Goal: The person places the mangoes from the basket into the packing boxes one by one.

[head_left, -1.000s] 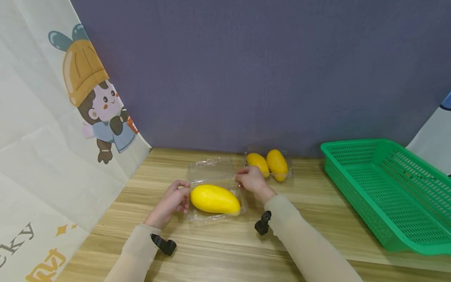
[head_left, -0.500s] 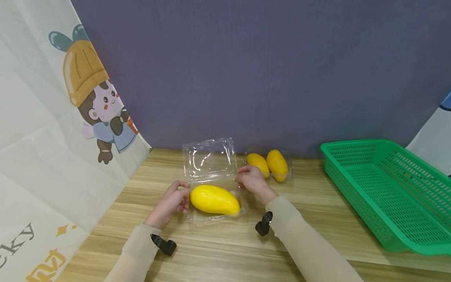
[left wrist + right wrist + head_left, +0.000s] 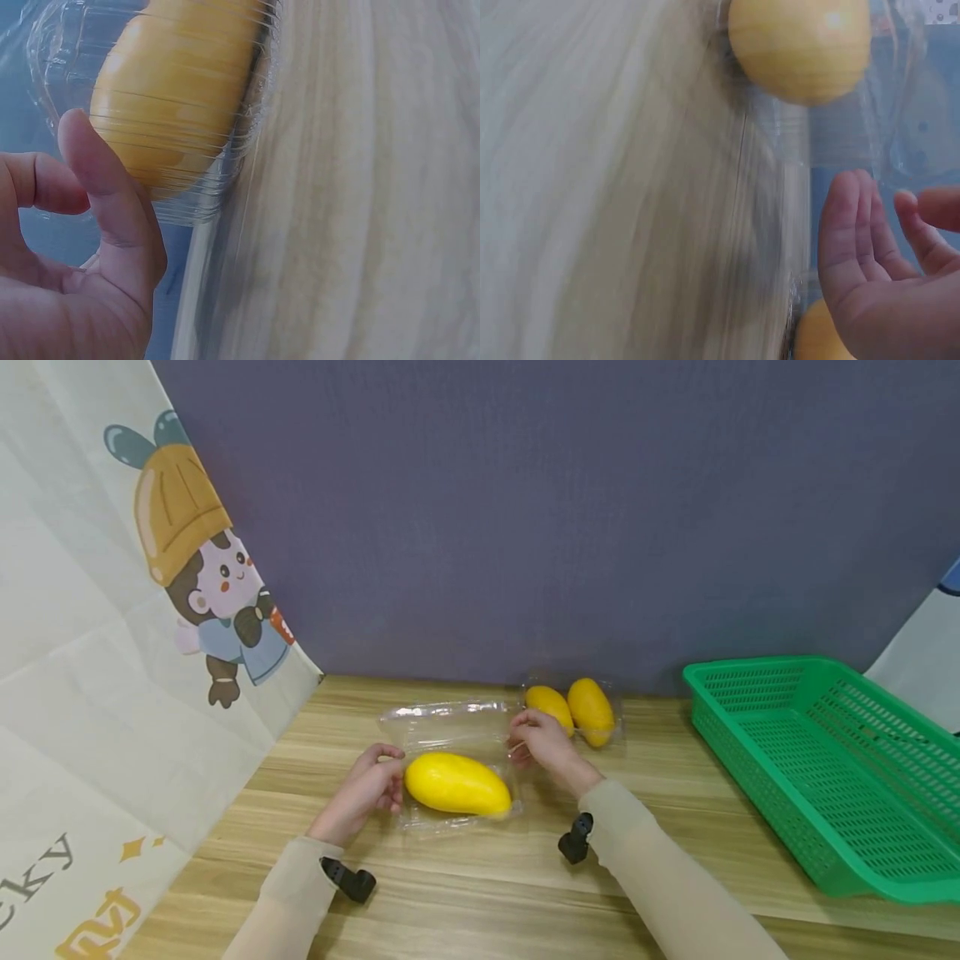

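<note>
Left hand (image 3: 365, 787) at left end of clear clamshell tray (image 3: 457, 822), fingers curled against its edge, thumb raised beside it. Right hand (image 3: 546, 745) at tray's right rear corner, fingers pinching edge of clear lid (image 3: 442, 720), tilted low over yellow mango (image 3: 457, 783). Mango lying lengthwise in tray on wooden table (image 3: 675, 827). Two smaller mangoes (image 3: 572, 708) just behind right hand. Green basket (image 3: 825, 760) well apart, right.

Table (image 3: 675, 860): bears everything.
Box (image 3: 450, 814): centre; mango (image 3: 457, 783) in it.
Lid (image 3: 450, 717): behind the mango, apparently half-lowered.
Left hand (image 3: 367, 785): at the box's left end.
Right hand (image 3: 543, 743): at its right rear.
Two mangoes (image 3: 570, 710): behind the right hand.
Basket (image 3: 825, 760): far right.
</note>
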